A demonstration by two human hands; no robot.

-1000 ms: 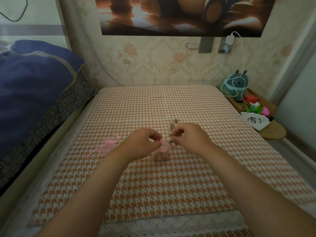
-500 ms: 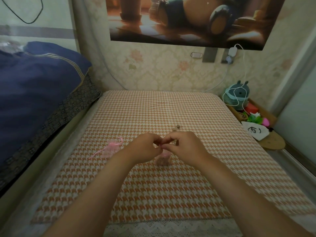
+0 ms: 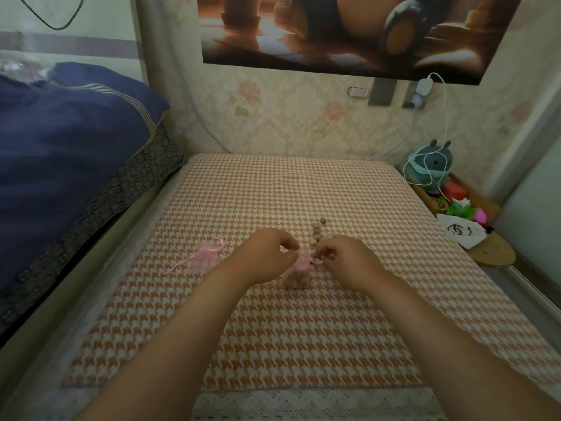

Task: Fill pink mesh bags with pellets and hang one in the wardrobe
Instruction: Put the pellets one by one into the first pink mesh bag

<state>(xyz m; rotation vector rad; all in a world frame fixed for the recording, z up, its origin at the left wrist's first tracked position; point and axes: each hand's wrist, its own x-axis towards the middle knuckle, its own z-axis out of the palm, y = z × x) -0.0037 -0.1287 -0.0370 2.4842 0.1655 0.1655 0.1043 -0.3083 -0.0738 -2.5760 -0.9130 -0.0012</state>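
- Pink mesh bulging with tan pellets: the filled pink mesh bag [image 3: 297,276] stands upright near the middle of the orange-and-white houndstooth cloth [image 3: 303,189], between the person's two wrists.
- A white pouch [image 3: 460,235] at the right edge of the cloth bears a black hand-drawn mark, which I cannot read as letters.
- The left hand [image 3: 267,256] has its fingers curled, with thumb and fingertip pinched at the gathered neck of the filled bag.
- The right hand [image 3: 346,259] is curled the same way and pinches the drawstring on the other side of the neck. The two hands are close but not touching, with the neck between them.
- Loose pellets [image 3: 318,235] lie in a short line just beyond the bag, beside the right fingertips.
- A second, flat pink mesh bag [image 3: 205,258] lies left of the left hand and apart from it, its ribbon trailing.
- Navy bedding [image 3: 69,141] is heaped on the left, and a teal plush toy [image 3: 431,165] draped with a white cable sits on the right.
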